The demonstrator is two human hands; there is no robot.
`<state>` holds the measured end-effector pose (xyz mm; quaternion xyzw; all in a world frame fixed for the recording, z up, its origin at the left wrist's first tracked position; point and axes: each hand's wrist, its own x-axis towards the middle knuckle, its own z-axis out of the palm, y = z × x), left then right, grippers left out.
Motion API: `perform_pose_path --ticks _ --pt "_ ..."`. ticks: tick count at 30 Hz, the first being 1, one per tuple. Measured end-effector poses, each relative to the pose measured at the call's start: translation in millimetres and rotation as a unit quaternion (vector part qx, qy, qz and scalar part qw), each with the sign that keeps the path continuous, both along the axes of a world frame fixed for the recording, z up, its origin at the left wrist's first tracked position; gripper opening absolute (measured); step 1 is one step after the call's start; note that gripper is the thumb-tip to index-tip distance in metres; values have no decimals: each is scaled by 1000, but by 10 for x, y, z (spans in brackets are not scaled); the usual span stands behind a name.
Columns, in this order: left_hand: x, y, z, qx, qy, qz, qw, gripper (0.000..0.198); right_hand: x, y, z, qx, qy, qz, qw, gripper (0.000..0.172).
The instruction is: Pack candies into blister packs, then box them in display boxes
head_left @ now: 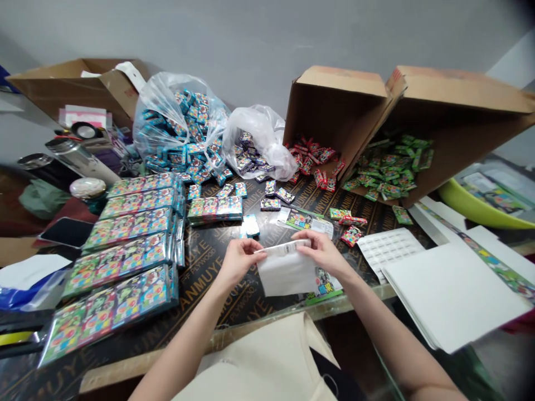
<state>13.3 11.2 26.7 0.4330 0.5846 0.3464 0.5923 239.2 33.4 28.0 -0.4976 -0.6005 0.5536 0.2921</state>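
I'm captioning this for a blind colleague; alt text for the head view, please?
A person's left hand and right hand pinch a white sheet by its far edge over a dark table. Stacked packs lie to the left; behind, plastic bags and cardboard boxes hold colourful packets.

- We've got matt cardboard boxes (pixel 460 92), far right
- Clear bag (pixel 161 93), far left: thin glossy plastic
- Flask (pixel 83 159), left: shiny metal
- Tabletop (pixel 200 273): smooth, slight sheen
- White sheet (pixel 284 277), near: looks smooth, matt
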Motion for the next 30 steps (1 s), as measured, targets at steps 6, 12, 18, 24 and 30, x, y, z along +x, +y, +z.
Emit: perform_pose_path --ticks 6,12,18,24,30 --pt "103 2 -29 -14 11 -31 999 20 2 69 27 55 -86 92 991 15" --pt "133 -26 -64 -33 -1 -15 999 22 -51 115 12 115 -93 131 980 18" --pt "-142 -4 -76 -58 -32 73 995 23 494 103 -383 137 -293 107 940 53" --pt "-460 127 -6 -118 -150 133 972 24 912 -208 -780 66 -402 159 899 37" --pt "-302 188 -220 -166 -169 48 970 25 1570 -58 -475 -7 -77 -45 996 25"
